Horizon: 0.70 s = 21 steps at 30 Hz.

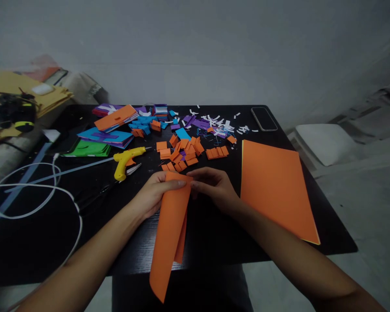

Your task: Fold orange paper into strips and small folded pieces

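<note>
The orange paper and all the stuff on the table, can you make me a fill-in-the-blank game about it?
1. The left hand is holding paper coloured ____.
2. The glue gun has a body coloured ____.
3. The phone lies near the far ____ corner of the table.
4. The cable looping over the table's left side is coloured ____.

Missing words: orange; yellow; right; white.
</note>
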{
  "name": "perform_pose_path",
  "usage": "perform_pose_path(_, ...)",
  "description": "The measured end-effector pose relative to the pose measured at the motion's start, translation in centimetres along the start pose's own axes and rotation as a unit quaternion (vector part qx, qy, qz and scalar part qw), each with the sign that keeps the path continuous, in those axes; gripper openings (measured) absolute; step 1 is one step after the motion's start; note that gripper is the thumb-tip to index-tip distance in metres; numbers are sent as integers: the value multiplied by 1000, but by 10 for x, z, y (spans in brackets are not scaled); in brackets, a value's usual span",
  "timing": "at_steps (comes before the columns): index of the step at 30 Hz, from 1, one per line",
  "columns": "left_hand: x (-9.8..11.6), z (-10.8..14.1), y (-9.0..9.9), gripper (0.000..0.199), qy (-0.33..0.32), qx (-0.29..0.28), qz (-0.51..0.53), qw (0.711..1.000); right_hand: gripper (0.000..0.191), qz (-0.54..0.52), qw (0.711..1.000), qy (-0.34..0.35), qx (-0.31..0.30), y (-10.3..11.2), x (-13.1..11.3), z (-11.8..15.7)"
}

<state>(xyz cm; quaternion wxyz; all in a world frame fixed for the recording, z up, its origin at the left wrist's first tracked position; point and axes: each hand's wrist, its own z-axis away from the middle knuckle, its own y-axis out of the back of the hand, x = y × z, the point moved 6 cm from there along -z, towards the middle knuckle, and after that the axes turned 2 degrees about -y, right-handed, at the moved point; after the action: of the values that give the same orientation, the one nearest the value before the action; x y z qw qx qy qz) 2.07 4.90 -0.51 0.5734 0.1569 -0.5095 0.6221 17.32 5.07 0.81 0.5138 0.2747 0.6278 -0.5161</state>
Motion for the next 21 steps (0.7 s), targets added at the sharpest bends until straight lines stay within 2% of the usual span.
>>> perform_pose_path(21, 4, 1, -3, 29, 12, -17, 3, 1000, 21, -14, 999, -21, -25, 2, 2, -2)
